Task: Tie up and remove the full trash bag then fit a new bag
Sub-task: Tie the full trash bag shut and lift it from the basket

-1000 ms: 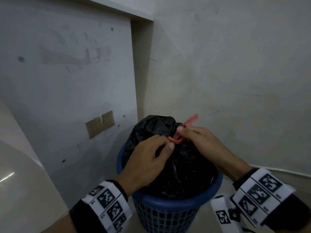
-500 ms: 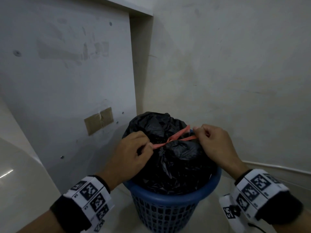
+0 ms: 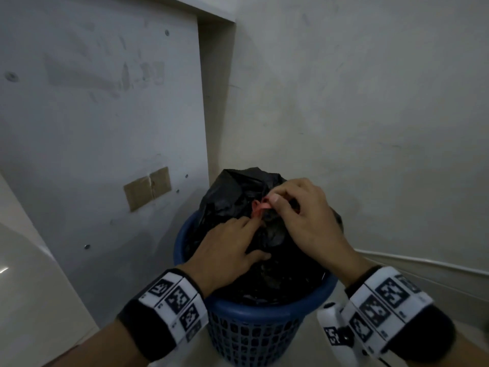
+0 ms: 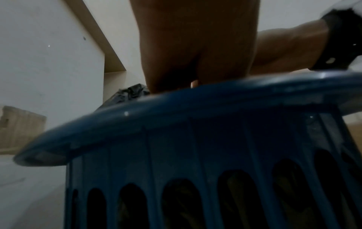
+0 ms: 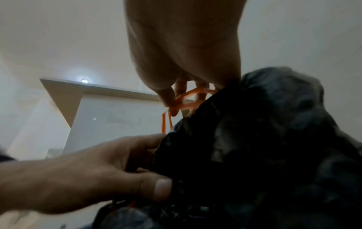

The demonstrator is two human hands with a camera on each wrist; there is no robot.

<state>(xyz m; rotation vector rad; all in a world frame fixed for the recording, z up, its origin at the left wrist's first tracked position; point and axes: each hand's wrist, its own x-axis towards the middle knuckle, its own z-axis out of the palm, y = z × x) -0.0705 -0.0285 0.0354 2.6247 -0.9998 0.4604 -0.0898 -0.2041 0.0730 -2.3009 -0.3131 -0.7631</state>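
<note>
A full black trash bag [image 3: 232, 197] bulges out of a blue perforated basket [image 3: 254, 308] in a wall corner. Its red drawstring [image 3: 260, 206] is bunched at the gathered neck. My right hand [image 3: 272, 203] pinches the drawstring between thumb and fingertips above the bag; the right wrist view shows the loops of the drawstring [image 5: 186, 99] under those fingertips. My left hand [image 3: 251, 234] lies on the bag with fingers stretched toward the knot and thumb spread, pressing the plastic. The left wrist view shows mostly the basket rim [image 4: 176, 111].
A white panel with a brown taped patch [image 3: 148, 188] stands close on the left. A grey wall is behind and to the right, with a thin pipe [image 3: 423, 263] along its base. Pale floor tiles surround the basket.
Both hands have come back together from pulling the drawstring ends apart. The right hand now pinches at the knot, and the left hand has dropped flat onto the bag.
</note>
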